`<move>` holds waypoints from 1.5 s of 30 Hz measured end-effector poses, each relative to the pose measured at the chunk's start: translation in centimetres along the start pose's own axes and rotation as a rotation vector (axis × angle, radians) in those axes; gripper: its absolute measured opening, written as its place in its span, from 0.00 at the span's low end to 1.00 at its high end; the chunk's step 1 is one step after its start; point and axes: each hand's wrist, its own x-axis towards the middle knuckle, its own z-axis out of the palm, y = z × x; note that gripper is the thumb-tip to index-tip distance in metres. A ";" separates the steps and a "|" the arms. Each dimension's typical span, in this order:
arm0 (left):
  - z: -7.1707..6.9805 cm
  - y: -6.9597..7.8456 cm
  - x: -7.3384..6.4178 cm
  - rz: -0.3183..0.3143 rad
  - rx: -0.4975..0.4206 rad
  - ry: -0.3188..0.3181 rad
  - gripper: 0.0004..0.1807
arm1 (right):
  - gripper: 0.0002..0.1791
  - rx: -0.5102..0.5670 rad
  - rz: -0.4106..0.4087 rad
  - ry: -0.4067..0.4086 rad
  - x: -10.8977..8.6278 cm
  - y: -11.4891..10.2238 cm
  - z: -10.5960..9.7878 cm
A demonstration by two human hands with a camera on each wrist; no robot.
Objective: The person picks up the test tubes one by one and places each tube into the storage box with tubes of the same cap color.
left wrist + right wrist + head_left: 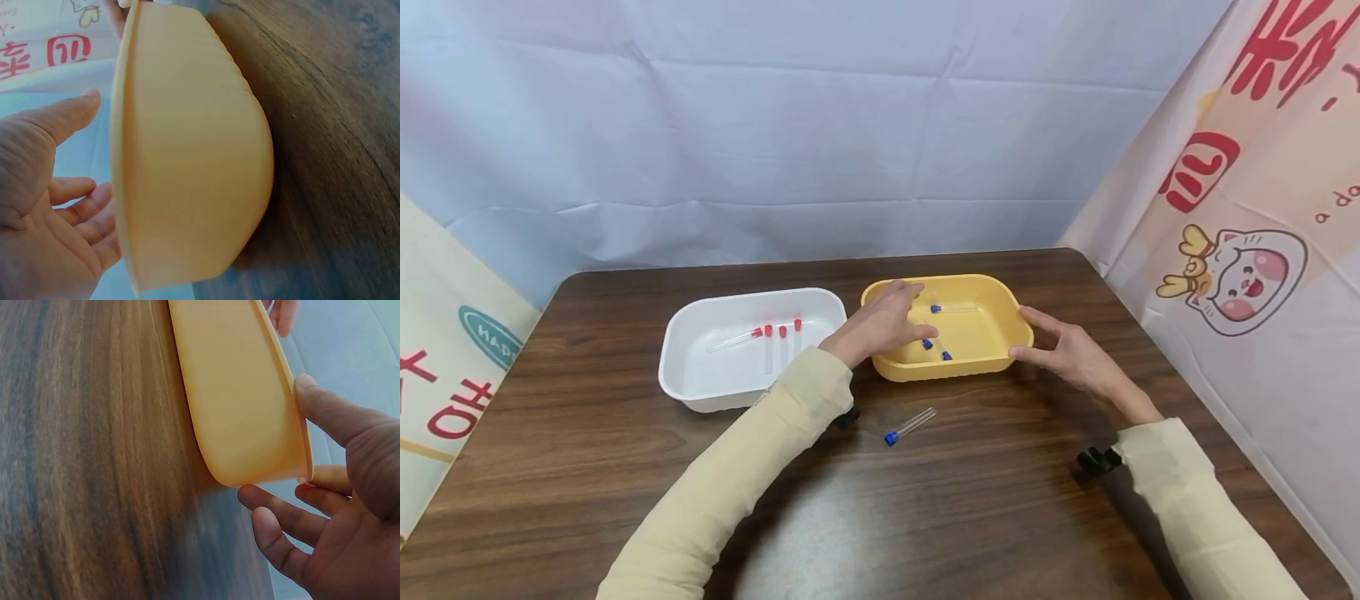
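Note:
A yellow plastic basin (977, 364) stands on the table, with three blue-capped test tubes (957, 310) visible inside. My left hand (887, 321) is over the basin's left end, thumb apart from the loosely bent fingers and nothing between them. In the left wrist view its fingers are partly hidden behind the rim. My right hand (1070, 354) holds the basin's right end, thumb on the rim and fingers around the corner; the right wrist view shows the thumb tip (304, 381) against the rim. Another blue-capped test tube (912, 425) lies on the table in front of the basin.
A white basin (715, 398) stands left of the yellow one, holding several red-capped test tubes (769, 350). My left forearm (752, 467) crosses in front of its right corner. Behind the wooden table (985, 508) hangs a pale cloth (790, 133), with printed cloth at both sides.

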 end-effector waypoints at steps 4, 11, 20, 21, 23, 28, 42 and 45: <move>-0.3 0.3 -0.4 0.043 -0.007 0.020 0.44 | 0.47 0.007 0.007 0.000 0.0 0.0 0.0; -1.4 0.4 -2.0 0.105 -0.074 0.048 0.41 | 0.47 -0.003 -0.003 0.001 0.1 0.2 -0.1; -1.8 0.5 -4.7 0.206 -0.071 0.118 0.35 | 0.46 0.005 -0.003 0.002 0.1 0.0 -0.1; -1.8 0.5 -5.0 0.223 -0.078 0.119 0.35 | 0.45 0.008 0.001 0.005 0.1 0.0 -0.1; -1.6 0.6 -5.7 0.244 -0.086 0.118 0.34 | 0.45 0.012 0.006 0.007 0.0 -0.1 -0.1; -1.3 0.7 -7.3 0.267 -0.092 0.126 0.32 | 0.45 0.020 -0.003 0.001 0.0 0.0 -0.1; 0.9 0.5 -11.3 0.320 -0.110 0.066 0.28 | 0.46 0.007 -0.018 -0.003 0.0 0.2 0.0; 1.4 0.3 -11.7 0.310 -0.101 0.055 0.26 | 0.45 0.009 -0.018 -0.005 0.0 0.2 0.0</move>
